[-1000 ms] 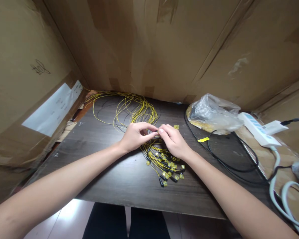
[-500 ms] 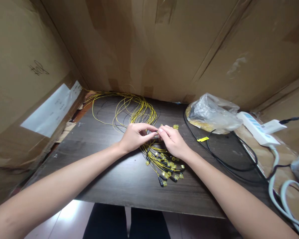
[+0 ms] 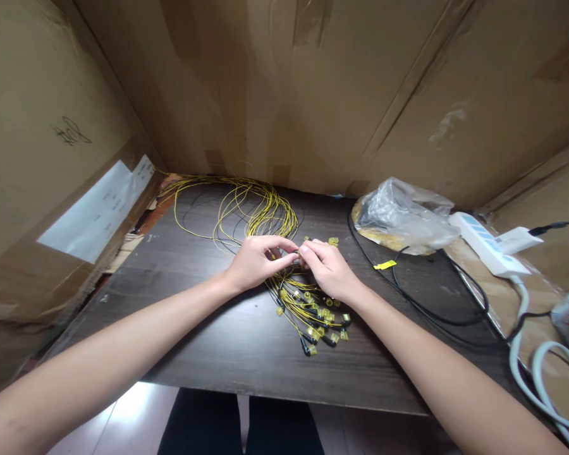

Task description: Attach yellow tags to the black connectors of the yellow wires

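My left hand (image 3: 259, 260) and my right hand (image 3: 326, 268) meet above the dark tabletop, thumb and forefinger of each pinched together. Between the fingertips sits a small connector on a thin yellow wire, mostly covered by the fingers. Just below and in front of the hands lies a fanned bunch of black connectors (image 3: 330, 342) with clear yellow caps (image 3: 315, 333). Their yellow wires (image 3: 289, 311) run back under my left hand to a loose coil of yellow wire (image 3: 277, 215) behind it. A few more yellow caps (image 3: 333, 241) show beyond my right hand.
Cardboard walls (image 3: 265, 95) enclose the table (image 3: 218, 354) at the back and sides. At right are a clear plastic bag (image 3: 408, 215), a looped black cable (image 3: 427, 309) with a yellow tag (image 3: 385, 265), and a white power strip (image 3: 483, 243) with a thick pale cord (image 3: 516, 354).
Both hands stay in the same place, fingertips still together, with only a very slight shift of the fingers. The view moves a little; the wires and connectors lie as before.
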{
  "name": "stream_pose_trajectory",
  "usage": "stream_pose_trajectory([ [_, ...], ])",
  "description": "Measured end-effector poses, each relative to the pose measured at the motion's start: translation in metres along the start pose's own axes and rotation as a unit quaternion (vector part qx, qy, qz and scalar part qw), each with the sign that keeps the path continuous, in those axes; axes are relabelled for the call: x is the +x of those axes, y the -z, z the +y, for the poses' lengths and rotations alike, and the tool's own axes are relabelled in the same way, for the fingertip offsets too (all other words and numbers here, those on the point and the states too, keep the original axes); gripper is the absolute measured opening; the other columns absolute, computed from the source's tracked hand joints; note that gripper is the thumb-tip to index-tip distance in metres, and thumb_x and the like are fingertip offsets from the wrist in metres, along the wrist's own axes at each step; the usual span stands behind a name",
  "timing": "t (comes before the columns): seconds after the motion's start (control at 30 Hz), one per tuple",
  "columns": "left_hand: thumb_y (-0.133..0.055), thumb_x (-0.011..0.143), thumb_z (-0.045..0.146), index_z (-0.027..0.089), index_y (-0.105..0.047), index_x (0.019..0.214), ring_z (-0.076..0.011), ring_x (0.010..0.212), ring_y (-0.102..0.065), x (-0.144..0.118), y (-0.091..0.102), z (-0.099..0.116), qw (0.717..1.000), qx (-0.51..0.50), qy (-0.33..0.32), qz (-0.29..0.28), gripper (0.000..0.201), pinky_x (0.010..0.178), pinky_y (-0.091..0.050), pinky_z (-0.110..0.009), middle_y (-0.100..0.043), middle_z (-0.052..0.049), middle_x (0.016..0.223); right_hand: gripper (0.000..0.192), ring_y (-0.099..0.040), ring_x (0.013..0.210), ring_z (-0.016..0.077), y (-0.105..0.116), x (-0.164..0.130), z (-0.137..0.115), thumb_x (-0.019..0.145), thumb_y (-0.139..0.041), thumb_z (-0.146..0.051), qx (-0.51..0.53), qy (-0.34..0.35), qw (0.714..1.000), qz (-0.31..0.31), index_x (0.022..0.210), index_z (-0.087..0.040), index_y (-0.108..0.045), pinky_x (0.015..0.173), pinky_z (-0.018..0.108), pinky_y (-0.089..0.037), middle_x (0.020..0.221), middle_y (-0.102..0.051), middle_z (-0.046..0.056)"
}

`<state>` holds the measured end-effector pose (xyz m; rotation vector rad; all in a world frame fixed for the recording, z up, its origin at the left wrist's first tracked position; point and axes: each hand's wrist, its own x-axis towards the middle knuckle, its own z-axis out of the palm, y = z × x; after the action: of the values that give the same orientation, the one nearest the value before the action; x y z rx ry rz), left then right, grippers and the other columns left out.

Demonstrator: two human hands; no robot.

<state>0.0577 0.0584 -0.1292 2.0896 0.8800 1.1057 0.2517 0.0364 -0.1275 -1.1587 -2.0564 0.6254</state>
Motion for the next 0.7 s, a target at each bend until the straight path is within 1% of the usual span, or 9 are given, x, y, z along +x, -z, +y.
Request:
stream_pose_trajectory([
  [0.07,-0.072,0.086,0.025,0.015,-0.077,0.09,-0.01,0.058,-0.063,0.0003,-0.0001,-0.0004,1.0,-0.003,0.01,0.0,0.012,0.056,-0.051,-0.02,-0.076,-0.003,0.076,0.032,-0.052,0.072,0.0195,0.0004,-0.0002,0.0,0.101,-0.041,-0.032,0.003,-0.001,1.0,0.011,0.072,-0.022,-0.051,0.07,0.034,-0.038,0.071,-0.058,0.002],
  [0.13,-0.073,0.085,0.025,0.015,-0.078,0.091,-0.0097,0.057,-0.063,0.0004,-0.0001,-0.0015,1.0,-0.01,0.029,0.0,0.012,0.054,-0.05,-0.019,-0.076,-0.003,0.076,0.021,-0.054,0.075,0.0196,0.001,-0.0007,-0.0008,0.098,-0.048,-0.031,0.009,-0.001,1.0,0.024,0.08,-0.021,-0.055,0.071,0.033,-0.039,0.077,-0.06,0.003],
  [0.2,-0.074,0.085,0.025,0.016,-0.078,0.091,-0.0094,0.055,-0.062,0.0004,0.0,-0.0027,0.999,-0.014,0.041,0.003,0.012,0.053,-0.049,-0.019,-0.076,-0.003,0.076,0.014,-0.054,0.074,0.0194,0.0012,-0.001,-0.0019,0.095,-0.052,-0.03,0.016,-0.003,0.999,0.028,0.084,-0.021,-0.056,0.07,0.033,-0.04,0.078,-0.06,0.003],
  [0.27,-0.074,0.085,0.025,0.016,-0.079,0.092,-0.0094,0.055,-0.062,0.0001,0.0002,-0.003,0.999,-0.014,0.041,0.005,0.013,0.053,-0.049,-0.019,-0.076,-0.003,0.075,0.016,-0.053,0.072,0.0191,0.0008,-0.0009,-0.0023,0.095,-0.051,-0.029,0.021,-0.004,0.999,0.024,0.082,-0.021,-0.055,0.069,0.032,-0.039,0.075,-0.059,0.002],
  [0.43,-0.072,0.086,0.025,0.016,-0.078,0.092,-0.0108,0.06,-0.065,-0.0006,0.0,-0.0006,1.0,-0.011,0.009,0.001,0.012,0.059,-0.052,-0.021,-0.077,-0.003,0.076,0.038,-0.051,0.069,0.0191,0.0002,0.0005,-0.0003,0.102,-0.037,-0.031,0.018,-0.006,1.0,-0.003,0.067,-0.021,-0.049,0.07,0.034,-0.039,0.066,-0.056,0.002],
  [0.5,-0.072,0.086,0.025,0.016,-0.078,0.092,-0.0113,0.061,-0.066,-0.0003,-0.0002,-0.0001,1.0,-0.008,0.016,0.003,0.012,0.059,-0.053,-0.021,-0.077,-0.003,0.077,0.035,-0.053,0.072,0.0194,0.0006,0.0004,0.0003,0.101,-0.039,-0.032,0.014,-0.007,1.0,0.003,0.07,-0.021,-0.052,0.071,0.034,-0.04,0.07,-0.059,0.002],
  [0.6,-0.073,0.086,0.026,0.016,-0.078,0.092,-0.0117,0.062,-0.066,0.0004,-0.0001,-0.0008,1.0,-0.006,0.03,0.005,0.013,0.059,-0.052,-0.022,-0.076,-0.003,0.076,0.019,-0.055,0.076,0.0198,0.0012,-0.0002,-0.0002,0.096,-0.05,-0.032,0.02,-0.008,0.999,0.027,0.082,-0.021,-0.056,0.071,0.033,-0.041,0.079,-0.062,0.003],
  [0.63,-0.073,0.086,0.026,0.016,-0.078,0.092,-0.0118,0.062,-0.066,0.0006,0.0,-0.0011,1.0,-0.005,0.031,0.004,0.013,0.059,-0.052,-0.022,-0.076,-0.003,0.075,0.015,-0.055,0.076,0.0198,0.0012,-0.0004,-0.0006,0.095,-0.052,-0.031,0.024,-0.009,0.999,0.032,0.084,-0.021,-0.056,0.071,0.033,-0.041,0.08,-0.062,0.003],
  [0.7,-0.073,0.086,0.026,0.016,-0.078,0.091,-0.0117,0.061,-0.066,0.0006,0.0004,-0.0015,1.0,-0.002,0.028,0.003,0.012,0.059,-0.052,-0.022,-0.076,-0.003,0.075,0.014,-0.055,0.075,0.0198,0.0009,-0.0007,-0.0012,0.094,-0.054,-0.03,0.025,-0.011,0.999,0.031,0.084,-0.021,-0.056,0.07,0.032,-0.041,0.078,-0.061,0.003],
])
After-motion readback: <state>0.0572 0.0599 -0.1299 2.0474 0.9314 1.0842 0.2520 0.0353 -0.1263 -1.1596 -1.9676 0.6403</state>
